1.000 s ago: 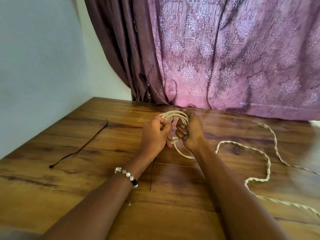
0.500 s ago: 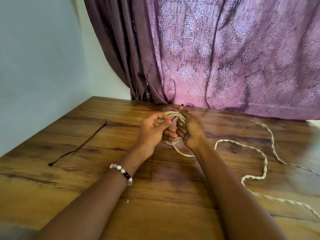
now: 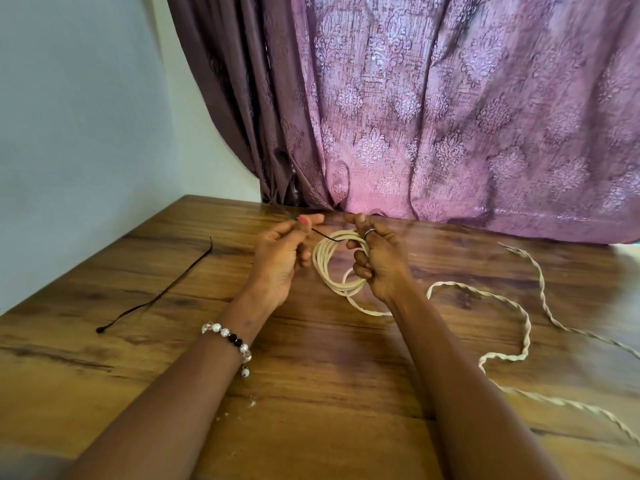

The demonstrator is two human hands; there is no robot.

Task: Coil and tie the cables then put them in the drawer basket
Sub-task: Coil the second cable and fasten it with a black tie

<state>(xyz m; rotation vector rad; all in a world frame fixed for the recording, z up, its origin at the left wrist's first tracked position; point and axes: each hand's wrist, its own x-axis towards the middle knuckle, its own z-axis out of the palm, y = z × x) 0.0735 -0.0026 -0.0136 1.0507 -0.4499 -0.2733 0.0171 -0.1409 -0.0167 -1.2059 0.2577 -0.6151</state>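
Over the middle of the wooden surface (image 3: 311, 393), both hands were raised with a coil of cream cable (image 3: 329, 268) between them. The right hand (image 3: 379, 259) had its fingers curled through and around the right side of the coil, gripping the loops; a ring (image 3: 369, 233) sat on one finger. The left hand (image 3: 282, 261) pinched a thin dark tie (image 3: 323, 234) between thumb and forefinger, other fingers curled in. The tie ran taut from that pinch down to the top of the coil. The coil was held roughly upright, its lower edge near the surface; contact could not be told. A loose tail of the same cable (image 3: 519, 327) trailed off the coil's bottom and snaked across the surface to the right, out past the frame edge. A second dark tie (image 3: 156, 296) lay flat on the surface well to the left, apart from both hands. A beaded bracelet (image 3: 230, 342) was on the left wrist. A purple patterned curtain (image 3: 433, 116) hung behind the surface's far edge.
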